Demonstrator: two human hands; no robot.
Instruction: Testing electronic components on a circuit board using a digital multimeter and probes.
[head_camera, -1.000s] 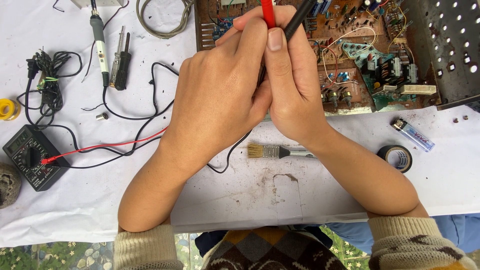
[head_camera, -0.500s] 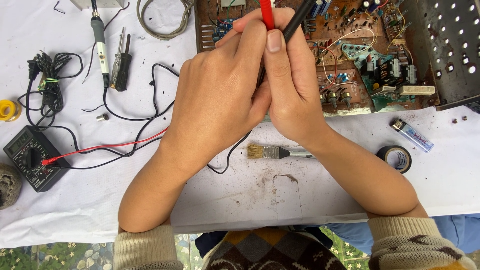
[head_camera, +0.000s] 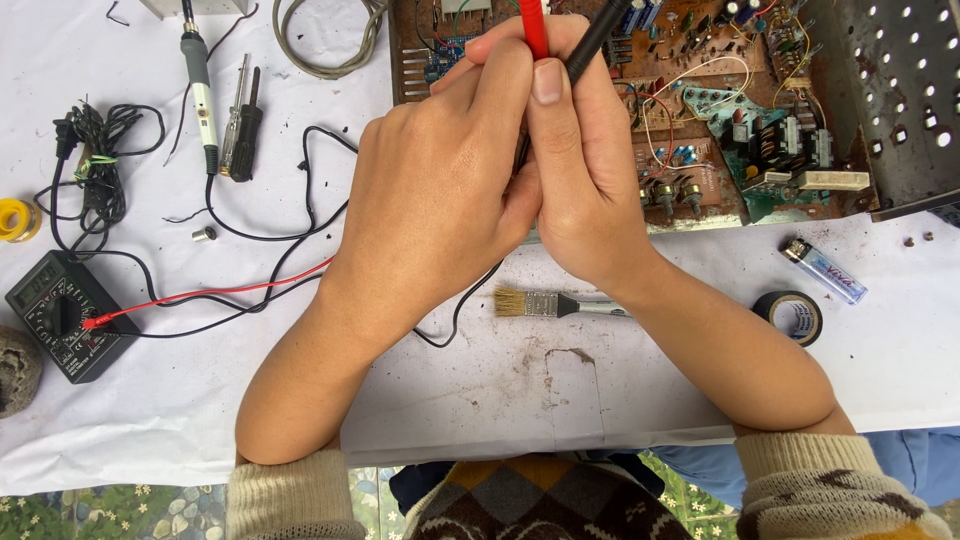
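My left hand (head_camera: 440, 190) grips a red meter probe (head_camera: 533, 28) and my right hand (head_camera: 590, 170) grips a black meter probe (head_camera: 598, 38). Both hands press together over the near edge of a brown circuit board (head_camera: 700, 110) crowded with parts and thin wires. The probe tips run off the top of the view. Red and black leads (head_camera: 215, 293) trail left across the white table cover to a black multimeter (head_camera: 62, 313).
A small paintbrush (head_camera: 545, 303) lies just below my hands. A roll of black tape (head_camera: 797, 317) and a lighter (head_camera: 824, 270) sit to the right. A soldering iron (head_camera: 200, 95), screwdrivers (head_camera: 240, 120), a solder spool (head_camera: 15, 218) and a perforated metal chassis (head_camera: 890, 90) are also here.
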